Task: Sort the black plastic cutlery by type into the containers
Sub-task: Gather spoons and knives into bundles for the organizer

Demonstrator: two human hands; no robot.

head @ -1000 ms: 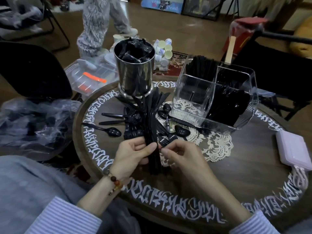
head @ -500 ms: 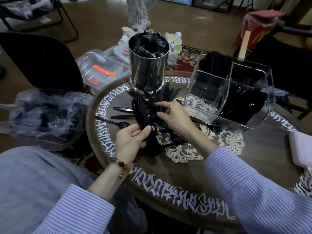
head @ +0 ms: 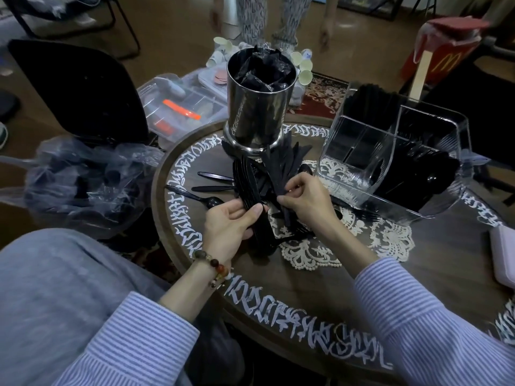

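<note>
A heap of black plastic cutlery (head: 281, 165) lies on the round wooden table (head: 320, 277) in front of a steel cylinder (head: 257, 115) stuffed with black wrapped packets. My left hand (head: 230, 221) grips a bundle of black forks (head: 246, 188) by the handles, tines pointing away from me. My right hand (head: 305, 197) pinches a piece of cutlery at the near edge of the heap. A clear divided container (head: 390, 162) at the right holds black cutlery in its compartments. Loose spoons (head: 195, 195) lie left of the heap.
A white lace doily (head: 348, 240) lies under the pile. A pink box (head: 503, 254) sits at the table's right edge. Left of the table are a plastic bag of cutlery (head: 83, 185), a black chair (head: 80, 90) and a clear storage box (head: 181, 107). A person stands beyond the table.
My right hand has drawn back from the middle of the heap toward me and now pinches a piece beside the left hand's fork bundle. The left hand has kept its grip.
</note>
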